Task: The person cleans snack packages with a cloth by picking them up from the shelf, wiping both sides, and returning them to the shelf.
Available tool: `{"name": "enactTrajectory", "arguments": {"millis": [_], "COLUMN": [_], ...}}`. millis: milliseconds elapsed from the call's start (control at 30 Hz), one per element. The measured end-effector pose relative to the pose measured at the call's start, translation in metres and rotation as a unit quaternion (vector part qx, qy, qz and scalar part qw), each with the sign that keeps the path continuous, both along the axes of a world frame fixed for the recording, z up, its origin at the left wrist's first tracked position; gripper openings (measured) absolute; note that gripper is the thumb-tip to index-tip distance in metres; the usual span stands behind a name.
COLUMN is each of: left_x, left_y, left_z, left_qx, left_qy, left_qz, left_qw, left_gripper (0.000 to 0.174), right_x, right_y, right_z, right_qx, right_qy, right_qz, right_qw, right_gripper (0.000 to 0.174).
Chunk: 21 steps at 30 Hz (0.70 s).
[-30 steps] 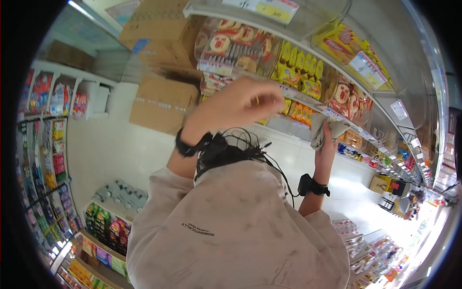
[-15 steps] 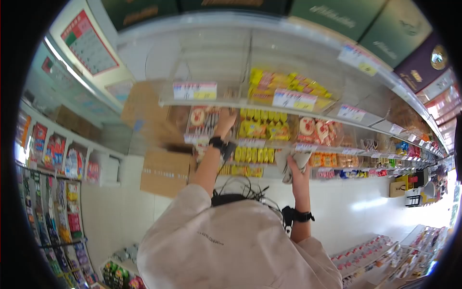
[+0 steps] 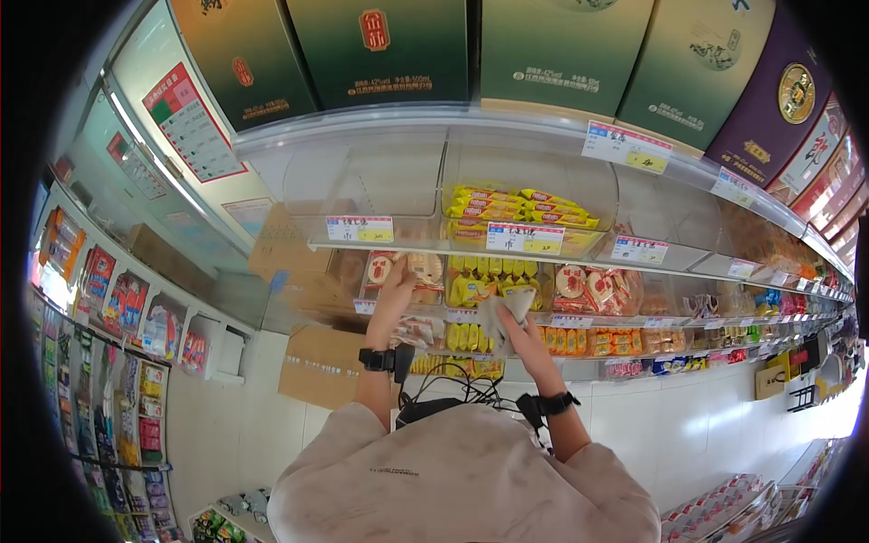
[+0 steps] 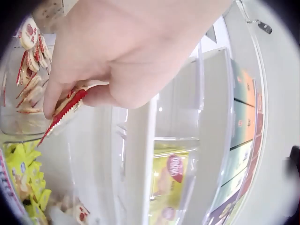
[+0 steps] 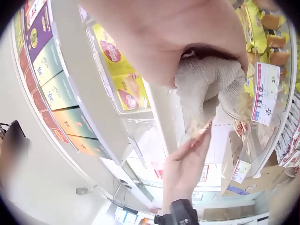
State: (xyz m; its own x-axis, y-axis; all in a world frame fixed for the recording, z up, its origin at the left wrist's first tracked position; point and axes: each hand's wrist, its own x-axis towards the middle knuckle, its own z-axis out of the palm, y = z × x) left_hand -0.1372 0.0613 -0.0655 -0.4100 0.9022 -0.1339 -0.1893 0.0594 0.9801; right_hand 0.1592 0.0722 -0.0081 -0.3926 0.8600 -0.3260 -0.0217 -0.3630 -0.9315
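Note:
My left hand is at the bin of red-and-white wrapped crackers on the middle shelf. In the left wrist view its thumb and fingers pinch one flat packet with a red, saw-toothed edge. More such packets stand in the clear bin beyond the fingers. My right hand grips a crumpled grey cloth, in front of the yellow snack packets. The right wrist view shows the cloth bunched under the curled fingers, close to the left hand.
Above hangs a shelf with clear bins, one holding yellow wafer packs behind price tags. Large green gift boxes line the top shelf. Cardboard boxes stand on the floor at left. More snack bins run to the right.
My left hand has come from over my chest to the bin and now pinches a packet. The right hand has brought the cloth leftward, nearer the left hand. The head view has swung toward the shelves.

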Motion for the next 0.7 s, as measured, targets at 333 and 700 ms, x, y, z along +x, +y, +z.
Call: {"name": "enactTrajectory", "arguments": {"millis": [333, 700], "left_x": [0.066, 0.088], "left_y": [-0.044, -0.033], "left_z": [0.042, 0.041], "left_qx": [0.074, 0.065], "left_qy": [0.246, 0.025], "left_qz": [0.025, 0.102], "left_qw": [0.966, 0.992], "left_gripper": [0.046, 0.036], "right_x": [-0.057, -0.045], "right_y": [0.027, -0.013], "right_z": [-0.024, 0.022], "right_qx": [0.119, 0.451], "right_qy": [0.024, -0.1], "right_qz": [0.076, 0.185], "right_qw": [0.99, 0.867], "right_gripper": [0.04, 0.076]}}
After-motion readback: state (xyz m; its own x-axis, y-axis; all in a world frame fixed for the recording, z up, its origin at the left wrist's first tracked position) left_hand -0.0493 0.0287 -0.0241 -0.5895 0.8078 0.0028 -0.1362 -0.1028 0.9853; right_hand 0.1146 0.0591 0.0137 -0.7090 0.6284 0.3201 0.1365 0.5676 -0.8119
